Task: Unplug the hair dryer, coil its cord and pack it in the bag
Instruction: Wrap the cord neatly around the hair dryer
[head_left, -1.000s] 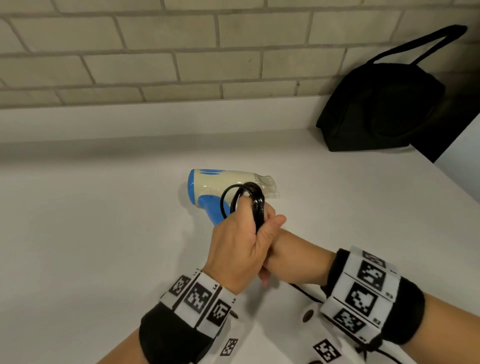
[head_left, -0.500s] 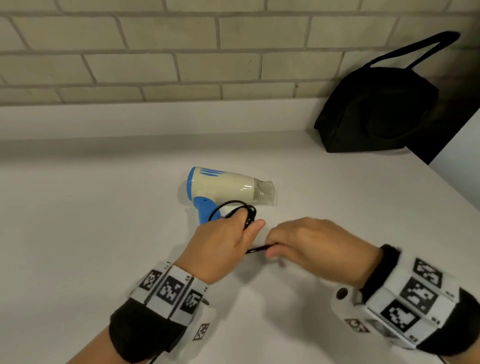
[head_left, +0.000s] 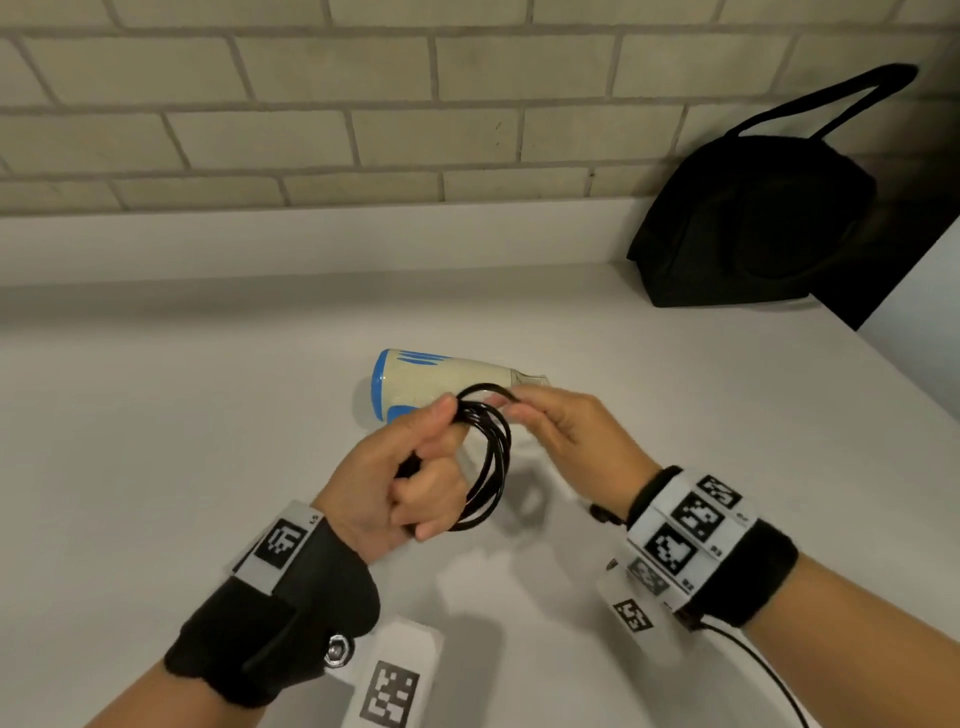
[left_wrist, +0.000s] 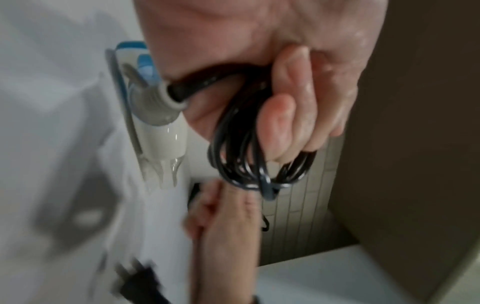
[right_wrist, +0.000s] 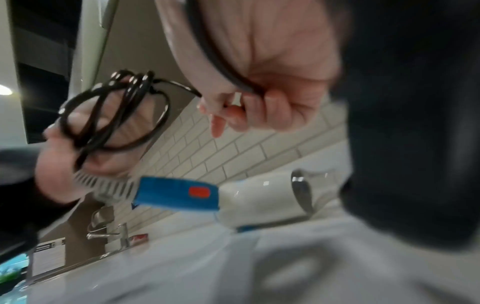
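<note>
- Several loops of the black cord hang from our left hand. Its fingers are curled tight round the bundle.
- Our right hand pinches one strand at the top of the loops. The free end runs back across that palm.
- Our hair dryer lies on its side on the white counter, just behind our hands. The cord comes out of its blue handle.
- If our left fingers go loose, we think the loops can slip off and spring open. Then we must wind them again.
- If we pull the strand too hard, the short bit of cord to the handle can tug the dryer. It is smooth and round, so it may roll or slide.
- The loops are not all the same size. One can catch on another and make a knot.
- Our black bag stands well apart, by the brick wall. A loose bundle may come undone on the way there.
- We cannot see the plug.
</note>
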